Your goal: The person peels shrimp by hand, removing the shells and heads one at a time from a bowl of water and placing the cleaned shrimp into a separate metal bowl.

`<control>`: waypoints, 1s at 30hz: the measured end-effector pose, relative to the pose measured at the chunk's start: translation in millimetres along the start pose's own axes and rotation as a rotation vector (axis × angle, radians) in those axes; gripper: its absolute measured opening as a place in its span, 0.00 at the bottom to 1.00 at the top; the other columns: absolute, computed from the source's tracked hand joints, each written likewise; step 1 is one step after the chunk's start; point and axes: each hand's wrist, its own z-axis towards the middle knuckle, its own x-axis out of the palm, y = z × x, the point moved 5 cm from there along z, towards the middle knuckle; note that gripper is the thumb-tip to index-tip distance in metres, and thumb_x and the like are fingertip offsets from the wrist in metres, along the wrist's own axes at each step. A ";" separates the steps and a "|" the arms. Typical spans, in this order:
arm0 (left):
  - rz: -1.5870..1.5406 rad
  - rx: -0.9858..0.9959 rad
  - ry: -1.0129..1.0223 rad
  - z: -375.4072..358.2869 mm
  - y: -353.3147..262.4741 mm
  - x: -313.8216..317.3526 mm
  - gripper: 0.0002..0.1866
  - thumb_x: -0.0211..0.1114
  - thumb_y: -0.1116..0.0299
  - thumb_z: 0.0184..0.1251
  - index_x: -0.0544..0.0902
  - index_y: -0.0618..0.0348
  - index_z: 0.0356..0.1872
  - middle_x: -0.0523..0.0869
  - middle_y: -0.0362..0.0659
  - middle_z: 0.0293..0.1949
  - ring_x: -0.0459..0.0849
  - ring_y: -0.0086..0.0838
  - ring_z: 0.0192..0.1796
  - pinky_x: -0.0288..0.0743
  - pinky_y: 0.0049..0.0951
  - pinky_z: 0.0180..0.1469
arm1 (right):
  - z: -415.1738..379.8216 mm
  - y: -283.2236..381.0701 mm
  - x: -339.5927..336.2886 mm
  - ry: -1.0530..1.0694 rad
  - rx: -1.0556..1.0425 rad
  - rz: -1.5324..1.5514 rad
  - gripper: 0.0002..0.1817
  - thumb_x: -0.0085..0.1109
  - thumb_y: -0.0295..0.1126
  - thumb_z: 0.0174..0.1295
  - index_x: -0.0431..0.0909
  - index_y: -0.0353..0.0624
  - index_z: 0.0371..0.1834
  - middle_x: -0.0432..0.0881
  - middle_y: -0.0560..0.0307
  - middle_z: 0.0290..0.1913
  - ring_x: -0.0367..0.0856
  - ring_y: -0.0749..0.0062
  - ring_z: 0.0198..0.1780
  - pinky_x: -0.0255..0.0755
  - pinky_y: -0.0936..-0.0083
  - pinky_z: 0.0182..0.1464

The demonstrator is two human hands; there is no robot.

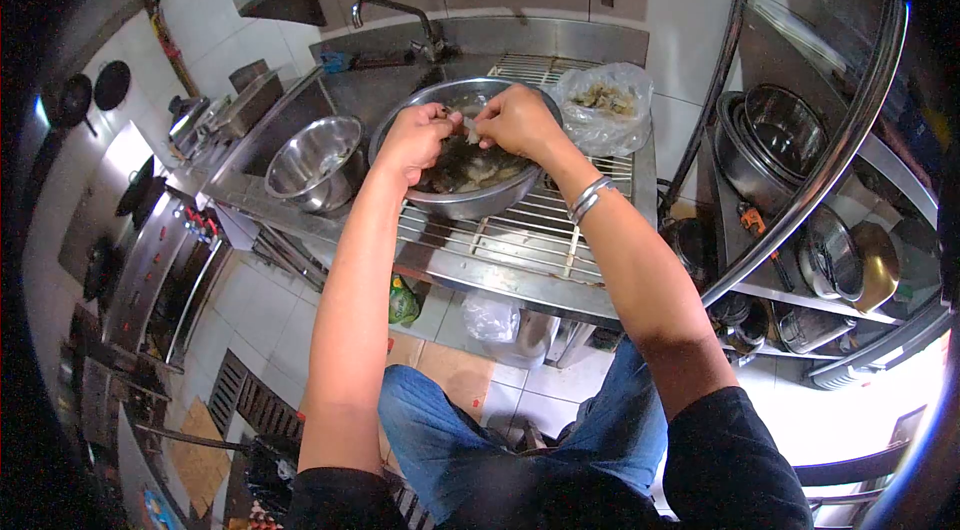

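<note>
The left hand (415,142) and right hand (518,122) pinch a pale piece (471,134) in a fingertip grip over the large basin (470,206), likely so drips fall back; the steel bowl (312,168) toward the counter's (500,282) front-left corner and plastic bag (608,130) near its back-right corner sit within reach

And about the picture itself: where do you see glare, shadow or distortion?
Head view: black vignetting darkens the corners; strong glare whitens the lower right edge; the small steel bowl shows bright reflections; inside the large basin, the contents look dark; the shelf rail appears curved, perhaps partly from lens distortion.
</note>
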 end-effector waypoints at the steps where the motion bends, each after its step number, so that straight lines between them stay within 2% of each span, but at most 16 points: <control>1: -0.001 0.003 0.000 0.2 -0.6 -0.8 0.07 0.62 0.65 0.68 0.80 0.57 0.34 0.76 0.32 0.20 0.58 0.12 0.12 0.46 0.20 0.13 | 0.0 -1.1 -1.0 0.006 0.041 0.019 0.07 0.66 0.32 0.49 0.85 0.41 0.22 0.84 0.58 0.18 0.84 0.74 0.22 0.77 0.77 0.30; 5: -0.236 -0.003 -0.063 5.0 8.2 -13.2 0.07 0.61 0.66 0.68 0.78 0.57 0.32 0.80 0.36 0.25 0.59 0.13 0.12 0.47 0.18 0.13 | 7.5 -12.3 3.4 -0.009 0.020 0.111 0.08 0.64 0.31 0.52 0.85 0.38 0.23 0.84 0.56 0.21 0.84 0.74 0.22 0.76 0.78 0.29; 7: -0.306 0.016 -0.092 4.3 4.6 -16.5 0.07 0.61 0.66 0.68 0.78 0.58 0.32 0.81 0.38 0.27 0.58 0.13 0.12 0.47 0.18 0.12 | 6.5 -14.0 3.5 0.023 0.156 0.349 0.07 0.57 0.24 0.59 0.81 0.28 0.32 0.83 0.52 0.28 0.83 0.73 0.26 0.75 0.81 0.28; 9: -0.472 -0.016 -0.124 3.1 3.8 -20.1 0.07 0.61 0.67 0.67 0.77 0.60 0.33 0.82 0.41 0.27 0.59 0.14 0.11 0.47 0.19 0.12 | 6.1 -11.5 -3.8 -0.001 0.203 0.451 0.08 0.54 0.24 0.60 0.81 0.28 0.35 0.83 0.51 0.30 0.83 0.73 0.28 0.75 0.81 0.30; 12: -0.503 -0.021 -0.042 4.5 3.8 -19.8 0.07 0.61 0.68 0.67 0.78 0.61 0.37 0.82 0.42 0.27 0.58 0.15 0.11 0.47 0.19 0.12 | 2.2 -5.7 -12.0 -0.021 0.293 0.599 0.10 0.49 0.24 0.62 0.80 0.27 0.37 0.82 0.50 0.33 0.82 0.73 0.32 0.74 0.81 0.33; 14: -0.457 -0.033 -0.060 3.6 3.5 -17.3 0.06 0.61 0.69 0.66 0.78 0.60 0.37 0.82 0.40 0.28 0.57 0.14 0.11 0.48 0.18 0.12 | 1.2 -6.6 -12.6 -0.019 0.336 0.644 0.11 0.47 0.24 0.63 0.80 0.27 0.37 0.82 0.50 0.34 0.82 0.73 0.33 0.73 0.81 0.34; 17: -0.304 -0.032 -0.051 5.5 9.5 -16.7 0.05 0.61 0.71 0.65 0.79 0.61 0.38 0.81 0.37 0.27 0.57 0.14 0.11 0.48 0.17 0.13 | 4.2 -9.4 -7.3 0.040 0.285 0.703 0.12 0.47 0.25 0.63 0.80 0.29 0.39 0.82 0.51 0.35 0.81 0.74 0.34 0.72 0.81 0.35; 19: -0.200 -0.012 -0.021 4.3 5.3 -11.2 0.06 0.60 0.72 0.65 0.80 0.62 0.40 0.80 0.36 0.25 0.58 0.13 0.12 0.49 0.18 0.13 | 4.8 -2.7 -6.3 0.046 0.178 0.728 0.09 0.54 0.25 0.60 0.81 0.31 0.36 0.83 0.51 0.29 0.79 0.72 0.29 0.70 0.79 0.30; 23: -0.012 0.073 0.006 -5.6 -4.2 -0.3 0.10 0.59 0.78 0.59 0.82 0.63 0.41 0.78 0.33 0.22 0.61 0.12 0.13 0.49 0.19 0.15 | -2.1 6.0 -2.5 0.101 0.050 0.566 0.08 0.62 0.28 0.57 0.83 0.32 0.35 0.84 0.53 0.28 0.80 0.73 0.28 0.71 0.79 0.31; 25: 0.063 0.113 0.016 -4.8 -4.7 2.3 0.11 0.58 0.80 0.56 0.83 0.64 0.40 0.78 0.33 0.22 0.63 0.11 0.15 0.50 0.19 0.16 | -5.2 9.8 -3.5 0.117 -0.026 0.299 0.11 0.66 0.29 0.55 0.82 0.29 0.36 0.83 0.56 0.29 0.78 0.80 0.28 0.69 0.83 0.30; 27: 0.158 0.203 0.018 -3.3 -4.8 3.6 0.12 0.57 0.82 0.52 0.84 0.65 0.37 0.79 0.33 0.24 0.65 0.12 0.19 0.53 0.20 0.19 | -4.2 10.1 -3.5 0.106 -0.048 0.233 0.11 0.67 0.29 0.54 0.82 0.30 0.34 0.83 0.57 0.27 0.78 0.80 0.27 0.70 0.82 0.29; 29: 0.181 0.178 0.019 -4.2 -3.7 3.3 0.11 0.57 0.82 0.52 0.84 0.65 0.36 0.80 0.34 0.25 0.66 0.12 0.20 0.53 0.20 0.20 | -3.3 9.6 -2.2 0.096 -0.071 0.166 0.11 0.68 0.30 0.52 0.82 0.31 0.32 0.84 0.57 0.25 0.78 0.80 0.26 0.70 0.81 0.29; 30: 0.204 0.154 0.020 -4.5 -4.0 3.4 0.11 0.57 0.82 0.51 0.84 0.65 0.34 0.80 0.34 0.25 0.66 0.13 0.21 0.54 0.20 0.21 | -3.7 11.8 -2.7 0.076 -0.089 0.098 0.10 0.69 0.31 0.50 0.83 0.33 0.29 0.84 0.55 0.23 0.80 0.76 0.25 0.72 0.78 0.30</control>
